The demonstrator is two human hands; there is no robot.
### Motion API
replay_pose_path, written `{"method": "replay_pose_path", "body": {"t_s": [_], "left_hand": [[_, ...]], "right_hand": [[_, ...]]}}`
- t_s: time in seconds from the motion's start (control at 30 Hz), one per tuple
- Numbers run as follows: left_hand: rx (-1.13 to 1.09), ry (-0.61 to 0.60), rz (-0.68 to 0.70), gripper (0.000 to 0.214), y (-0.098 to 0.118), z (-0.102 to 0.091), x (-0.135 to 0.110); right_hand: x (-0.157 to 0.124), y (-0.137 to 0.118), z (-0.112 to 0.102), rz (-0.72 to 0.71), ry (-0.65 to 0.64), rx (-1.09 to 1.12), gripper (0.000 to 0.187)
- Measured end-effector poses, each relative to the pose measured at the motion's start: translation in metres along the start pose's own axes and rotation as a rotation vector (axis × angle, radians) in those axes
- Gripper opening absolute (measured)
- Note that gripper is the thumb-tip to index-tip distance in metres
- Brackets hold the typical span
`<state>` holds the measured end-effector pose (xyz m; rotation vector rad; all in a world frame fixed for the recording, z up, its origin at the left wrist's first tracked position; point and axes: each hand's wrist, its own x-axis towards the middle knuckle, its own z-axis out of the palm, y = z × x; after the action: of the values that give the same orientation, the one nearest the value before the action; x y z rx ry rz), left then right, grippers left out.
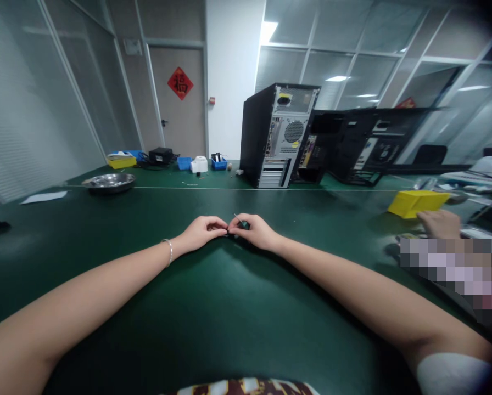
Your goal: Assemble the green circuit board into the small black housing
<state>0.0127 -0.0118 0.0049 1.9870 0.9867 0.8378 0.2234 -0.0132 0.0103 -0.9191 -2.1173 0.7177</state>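
Computer tower [274, 137] on green table [229, 318]

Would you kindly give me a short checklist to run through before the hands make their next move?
1. Thin metal-shafted tool with a dark green handle in the right hand: ok.
2. Left hand beside the right, fingertips together: ok.
3. Grip on the small dark part at the fingertips: cannot tell, mostly hidden.
4. Tall black metal computer tower apart from both hands: ok, it stands behind them.
5. Co-worker's hand apart: ok, near the yellow box-shaped bin.
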Motion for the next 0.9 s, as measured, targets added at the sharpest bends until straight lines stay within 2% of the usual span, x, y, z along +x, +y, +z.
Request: {"method": "replay_pose_path", "body": {"t_s": [0.5, 0.9], "left_hand": [[0.005, -0.023, 0.01, 0.027, 0.0003, 0.0016, 0.0002], [0.003, 0.02, -0.021, 0.025, -0.0004, 0.0022, 0.0005]], "right_hand": [[0.0023, 0.0015, 0.0019, -0.027, -0.017, 0.0, 0.006], [0.0012, 0.008, 0.0015, 0.066, -0.025, 0.132, 0.01]]}}
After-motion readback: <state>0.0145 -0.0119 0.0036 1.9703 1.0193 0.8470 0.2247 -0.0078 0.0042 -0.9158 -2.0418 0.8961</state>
